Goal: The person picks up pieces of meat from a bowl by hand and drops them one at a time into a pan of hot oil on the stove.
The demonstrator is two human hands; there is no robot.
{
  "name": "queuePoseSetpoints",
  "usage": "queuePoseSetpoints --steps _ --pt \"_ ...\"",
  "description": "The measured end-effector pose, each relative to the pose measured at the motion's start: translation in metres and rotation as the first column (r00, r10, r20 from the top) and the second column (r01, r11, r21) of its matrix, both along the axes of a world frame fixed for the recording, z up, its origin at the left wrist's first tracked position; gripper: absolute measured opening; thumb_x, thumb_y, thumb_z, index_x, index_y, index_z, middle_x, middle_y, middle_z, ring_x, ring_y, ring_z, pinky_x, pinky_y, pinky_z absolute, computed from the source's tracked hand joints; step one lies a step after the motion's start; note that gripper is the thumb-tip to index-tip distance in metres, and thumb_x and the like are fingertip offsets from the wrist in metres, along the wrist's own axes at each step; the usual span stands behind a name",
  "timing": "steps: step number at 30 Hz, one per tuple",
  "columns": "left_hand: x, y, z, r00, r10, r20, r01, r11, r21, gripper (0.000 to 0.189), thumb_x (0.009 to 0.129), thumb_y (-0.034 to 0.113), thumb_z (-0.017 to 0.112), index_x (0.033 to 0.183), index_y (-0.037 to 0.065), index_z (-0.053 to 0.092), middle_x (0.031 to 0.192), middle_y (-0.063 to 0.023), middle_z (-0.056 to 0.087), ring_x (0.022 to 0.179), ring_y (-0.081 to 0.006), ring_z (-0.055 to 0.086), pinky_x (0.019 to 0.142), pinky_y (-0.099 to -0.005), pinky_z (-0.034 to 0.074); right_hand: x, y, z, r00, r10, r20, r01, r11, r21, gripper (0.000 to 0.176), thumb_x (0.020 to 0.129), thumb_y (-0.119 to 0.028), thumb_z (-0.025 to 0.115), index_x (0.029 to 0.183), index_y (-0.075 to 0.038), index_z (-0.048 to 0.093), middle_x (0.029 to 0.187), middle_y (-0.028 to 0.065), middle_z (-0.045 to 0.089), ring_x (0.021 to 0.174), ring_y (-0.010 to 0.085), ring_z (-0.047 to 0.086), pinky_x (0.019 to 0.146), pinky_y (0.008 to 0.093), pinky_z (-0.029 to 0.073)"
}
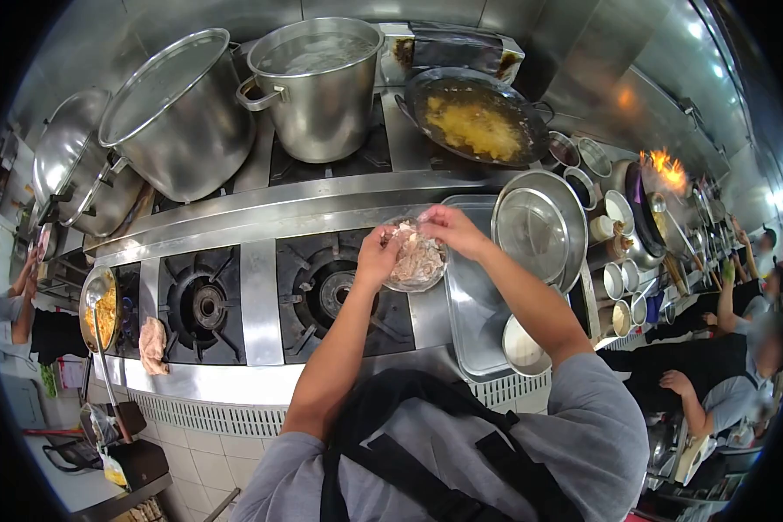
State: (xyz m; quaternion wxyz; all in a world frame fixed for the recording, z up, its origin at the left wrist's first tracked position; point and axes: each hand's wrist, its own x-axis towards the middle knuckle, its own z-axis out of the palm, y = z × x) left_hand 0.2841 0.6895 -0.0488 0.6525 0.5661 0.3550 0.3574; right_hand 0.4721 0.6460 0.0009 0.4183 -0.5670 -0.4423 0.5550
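My left hand (376, 258) grips the near rim of a clear glass bowl (416, 282) filled with pale shredded food (418, 257). I hold the bowl above the steel counter, just right of the front burner (335, 294). My right hand (448, 228) is at the bowl's far rim, fingers bent down into the food. Both forearms reach forward from grey sleeves over a black apron.
A steel tray (474, 304) and a round steel lid (539, 228) lie to the right. Large pots (317, 83) (178, 113) and a wok of yellow food (474, 117) stand behind. A second burner (204, 304) is at left. Other people work at right, near a flame (665, 163).
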Motion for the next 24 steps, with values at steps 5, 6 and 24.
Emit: queuePoseSetpoints --steps 5,6,24 --pt "-0.002 -0.004 0.006 0.997 -0.065 0.045 0.069 0.991 -0.118 0.014 0.086 0.011 0.060 0.095 0.001 0.059 0.077 -0.0027 0.060 0.066 -0.0081 0.054 0.061 -0.0229 0.045 -0.016 -0.007 -0.004 0.990 0.120 0.067 -0.128 0.983 0.133 0.029 0.081 -0.003 0.063 0.108 -0.002 0.053 0.090 0.0051 0.062 0.080 0.0105 0.059 0.072 0.0236 0.048" --pt "-0.004 -0.002 0.001 0.997 -0.048 0.067 0.055 0.992 -0.117 0.013 0.087 0.011 0.060 0.095 0.001 0.059 0.078 -0.0023 0.060 0.066 -0.0080 0.054 0.061 -0.0232 0.045 -0.013 -0.006 -0.004 0.991 0.116 0.067 -0.124 0.983 0.133 0.029 0.081 -0.003 0.063 0.108 -0.002 0.053 0.090 0.0051 0.062 0.080 0.0105 0.059 0.072 0.0236 0.048" --pt "-0.004 -0.013 -0.005 0.987 -0.158 0.033 0.159 0.987 -0.014 0.022 0.082 0.012 0.063 0.101 0.003 0.056 0.080 -0.0032 0.059 0.066 -0.0087 0.055 0.057 -0.0244 0.045 -0.004 -0.010 -0.002 0.995 0.102 0.003 -0.102 0.993 0.058 0.017 0.087 -0.011 0.060 0.097 0.002 0.062 0.084 0.0027 0.063 0.074 0.0085 0.060 0.063 0.0239 0.050"
